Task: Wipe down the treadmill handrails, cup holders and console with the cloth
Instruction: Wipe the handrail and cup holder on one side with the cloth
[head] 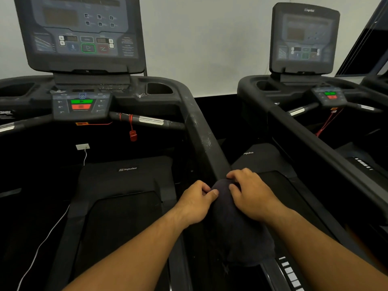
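1. The dark cloth point(237, 223) lay draped over the near end of the treadmill's right-side handrail point(201, 131), at about 5 o'clock in the view, with its lower edge hanging down both sides of the rail.
2. The left hand point(195, 203) pinched the cloth's edge at 9 o'clock between thumb and curled fingers.
3. The right hand point(249, 194) sat on top of the cloth at its 1 o'clock side, with the fingers bent and gripping the fabric against the rail.
4. The console point(80, 34) stood at 11 o'clock, unlit, with a button panel point(81, 106) below it.
5. A cup holder point(158, 88) lay at 3 o'clock from that panel.
6. A red safety clip point(133, 135) hung below the front grip bar.
7. A white cable point(42, 244) trailed off toward 7 o'clock.
8. A second treadmill point(304, 38) stood at 2 o'clock.
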`<state>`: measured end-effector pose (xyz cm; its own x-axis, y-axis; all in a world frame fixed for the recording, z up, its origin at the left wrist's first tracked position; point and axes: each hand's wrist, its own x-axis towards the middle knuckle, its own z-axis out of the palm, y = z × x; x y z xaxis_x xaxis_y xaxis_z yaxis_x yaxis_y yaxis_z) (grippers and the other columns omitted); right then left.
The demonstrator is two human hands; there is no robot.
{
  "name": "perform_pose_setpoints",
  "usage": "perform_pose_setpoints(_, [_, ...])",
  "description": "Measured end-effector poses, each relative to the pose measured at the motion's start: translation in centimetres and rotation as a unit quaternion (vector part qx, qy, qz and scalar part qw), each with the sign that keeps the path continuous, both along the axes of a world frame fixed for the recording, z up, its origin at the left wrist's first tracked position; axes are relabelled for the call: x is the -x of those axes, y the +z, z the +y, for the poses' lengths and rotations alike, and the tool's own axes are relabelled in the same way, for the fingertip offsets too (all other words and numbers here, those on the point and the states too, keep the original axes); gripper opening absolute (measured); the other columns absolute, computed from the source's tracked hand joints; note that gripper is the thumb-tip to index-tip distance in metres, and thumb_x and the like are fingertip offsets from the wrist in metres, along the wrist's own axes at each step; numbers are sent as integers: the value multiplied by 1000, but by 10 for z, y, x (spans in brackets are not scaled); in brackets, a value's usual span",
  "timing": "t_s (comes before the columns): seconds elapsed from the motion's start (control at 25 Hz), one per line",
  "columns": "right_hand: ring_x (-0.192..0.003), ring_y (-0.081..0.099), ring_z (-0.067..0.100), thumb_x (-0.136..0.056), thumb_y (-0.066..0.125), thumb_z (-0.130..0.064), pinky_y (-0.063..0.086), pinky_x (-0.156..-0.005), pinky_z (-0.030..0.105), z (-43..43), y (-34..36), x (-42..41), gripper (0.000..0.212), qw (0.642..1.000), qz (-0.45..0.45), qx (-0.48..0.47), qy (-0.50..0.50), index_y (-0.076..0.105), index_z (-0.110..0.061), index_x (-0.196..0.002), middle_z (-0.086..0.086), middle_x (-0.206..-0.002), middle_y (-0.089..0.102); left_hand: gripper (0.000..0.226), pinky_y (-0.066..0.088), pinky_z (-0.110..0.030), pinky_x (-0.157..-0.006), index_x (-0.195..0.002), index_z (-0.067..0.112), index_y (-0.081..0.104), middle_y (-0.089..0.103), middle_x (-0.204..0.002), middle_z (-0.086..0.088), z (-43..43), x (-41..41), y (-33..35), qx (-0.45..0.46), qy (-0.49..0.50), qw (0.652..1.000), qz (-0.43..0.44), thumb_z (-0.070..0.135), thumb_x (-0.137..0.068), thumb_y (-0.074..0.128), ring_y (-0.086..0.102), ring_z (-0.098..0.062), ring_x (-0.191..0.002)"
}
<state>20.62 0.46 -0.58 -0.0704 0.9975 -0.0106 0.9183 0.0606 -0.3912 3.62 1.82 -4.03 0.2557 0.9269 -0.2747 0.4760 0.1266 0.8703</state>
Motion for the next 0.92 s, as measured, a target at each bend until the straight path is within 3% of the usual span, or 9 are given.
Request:
perform_pose_setpoints(0.08, [-105, 46, 8, -98, 46, -33, 46, -90, 31, 0, 4, 2, 20, 1000, -3, -3, 2, 52, -31, -117, -9, -114, 49, 21, 48, -26, -61, -91, 23, 60, 64, -84, 3, 1, 2, 4, -7, -15, 1000, 14, 43, -97, 53, 60, -10, -72])
perform_pose_setpoints(0.16, [-97, 46, 8, -99, 44, -33, 45, -86, 30, -1, 8, 4, 11, 999, -35, -16, -2, 53, -31, -106, -10, -106, 48, 23, 52, -27, -63, -90, 23, 60, 66, -87, 2, 2, 5, 10, -34, -23, 999, 33, 42, -98, 52, 64, -13, -77])
perform_pose_setpoints(0.32, [-90, 45, 10, -102, 36, -32, 41, -82, 30, 0, 11, 7, 17, 989, -97, -105, -48, 51, -28, -106, -8, -104, 46, 13, 54, -28, -66, -91, 25, 57, 66, -90, 2, 11, 8, 26, -95, -33, 995, 25, 37, -97, 55, 65, -15, -80])
perform_pose_setpoints(0.48, [-78, 54, 15, -102, 36, -29, 48, -71, 37, 25, 24, 6, 12, 976, 59, -145, -151, 47, -26, -104, -5, -93, 55, 12, 51, -25, -65, -96, 25, 62, 66, -90, 5, 39, 16, 45, -143, -46, 987, 58, 36, -96, 57, 64, -11, -80])
perform_pose_setpoints(0.56, [-81, 56, 18, -101, 39, -34, 50, -71, 37, 39, 22, 6, 6, 975, 98, -122, -159, 45, -34, -101, -3, -88, 56, 18, 45, -20, -60, -91, 22, 65, 66, -86, 5, 52, 23, 47, -137, -68, 985, 80, 36, -97, 55, 62, -9, -76])
perform_pose_setpoints(0.68, [-90, 54, 17, -95, 51, -43, 47, -75, 30, 49, 12, 0, 6, 987, 71, -85, -114, 51, -40, -99, -3, -97, 54, 23, 45, -20, -59, -85, 21, 67, 67, -83, 4, 68, 41, 47, -116, -58, 987, 90, 37, -97, 55, 63, -9, -74])
perform_pose_setpoints(0.8, [-78, 60, 11, -88, 60, -50, 44, -63, 25, 51, 21, -13, 21, 999, -5, 4, -52, 59, -30, -80, -10, -81, 62, 27, 50, -21, -61, -82, 18, 70, 69, -81, 4, 81, 66, 50, -105, -77, 986, 105, 42, -93, 61, 65, -8, -73])
perform_pose_setpoints(0.92, [-68, 59, 11, -88, 57, -57, 46, -61, 31, 54, 40, -13, 38, 995, -63, 70, -40, 59, -25, -69, -7, -70, 61, 37, 42, -16, -50, -73, 14, 68, 64, -65, 6, 90, 83, 61, -97, -105, 980, 138, 48, -88, 65, 57, -3, -56])
